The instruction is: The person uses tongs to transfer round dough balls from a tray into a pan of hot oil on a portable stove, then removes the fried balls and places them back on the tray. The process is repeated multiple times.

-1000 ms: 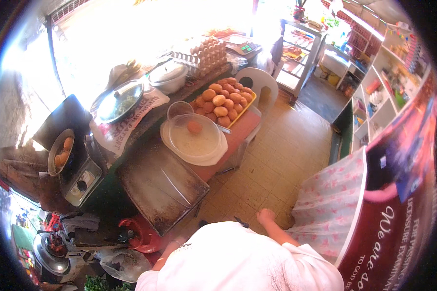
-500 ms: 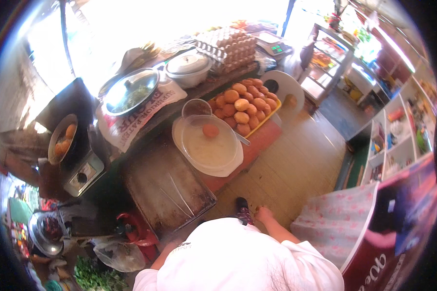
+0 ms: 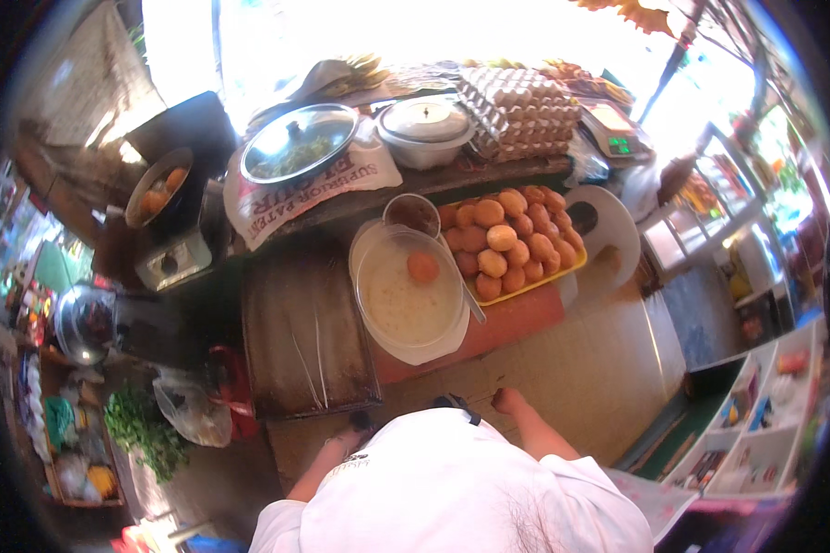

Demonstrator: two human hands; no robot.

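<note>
My right hand (image 3: 509,402) hangs over the floor by my right side, apart from the table; its fingers are too small to read. Low at my left side, my left hand (image 3: 345,441) is near the front edge of a worn metal tray (image 3: 290,323) with two thin sticks on it. Its fingers are hidden. Beyond my hands stands an oval bowl of cloudy pale liquid (image 3: 406,318) with one orange ball (image 3: 422,267) in it and a handle leaning on its rim. Right of it, a yellow tray (image 3: 535,288) is heaped with orange-brown, egg-sized balls (image 3: 503,238).
A pan with orange balls (image 3: 160,191) sits on a stove (image 3: 173,263) at the left. Behind are a glass-lidded dish (image 3: 300,146), a white lidded pot (image 3: 424,129), stacked egg trays (image 3: 516,111) and a scale (image 3: 609,129). White shelves (image 3: 756,419) stand right.
The view has swung, so the table and bowl sit more centrally and squarely ahead. More of my left forearm shows. My right hand still hangs at my side.
</note>
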